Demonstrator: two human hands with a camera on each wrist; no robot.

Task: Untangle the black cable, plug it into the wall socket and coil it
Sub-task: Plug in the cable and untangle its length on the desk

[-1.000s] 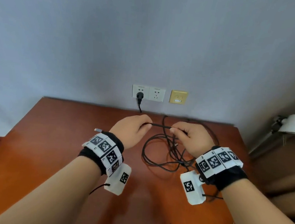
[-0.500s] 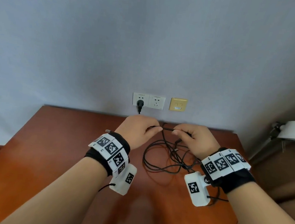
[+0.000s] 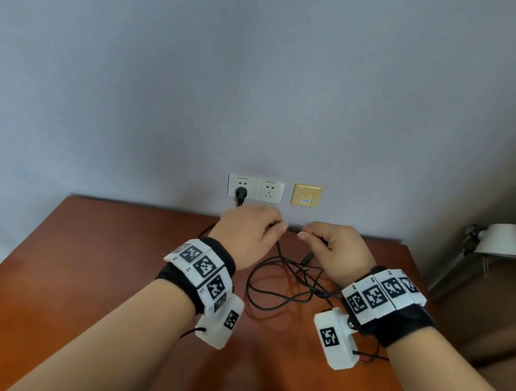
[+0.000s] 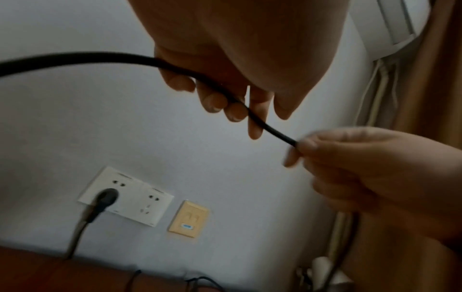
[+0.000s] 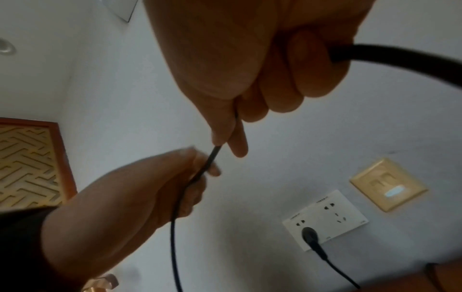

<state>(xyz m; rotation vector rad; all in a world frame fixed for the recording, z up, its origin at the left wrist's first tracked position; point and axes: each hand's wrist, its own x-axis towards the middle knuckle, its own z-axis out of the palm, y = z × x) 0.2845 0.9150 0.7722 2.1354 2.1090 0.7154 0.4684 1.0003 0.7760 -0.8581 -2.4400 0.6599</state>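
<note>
The black cable (image 3: 276, 301) lies in loose tangled loops on the brown table (image 3: 91, 259). Its plug (image 3: 241, 193) sits in the left white wall socket (image 3: 242, 186). My left hand (image 3: 249, 231) and right hand (image 3: 335, 250) hold a short raised stretch of cable (image 3: 292, 229) between them, just in front of the wall. In the left wrist view the cable (image 4: 190, 73) runs through my curled left fingers (image 4: 212, 100) to the right hand (image 4: 375, 170). In the right wrist view the thumb and forefinger (image 5: 220, 130) pinch the cable (image 5: 212, 158).
A second white socket (image 3: 270, 191) and a yellow wall plate (image 3: 306, 195) sit right of the plug. A white lamp (image 3: 506, 239) stands beyond the table's right edge. The table's left half is bare wood.
Both hands have moved away from me toward the wall and closer together, so the cable stretch between them is shorter. The view has tilted, showing more wall.
</note>
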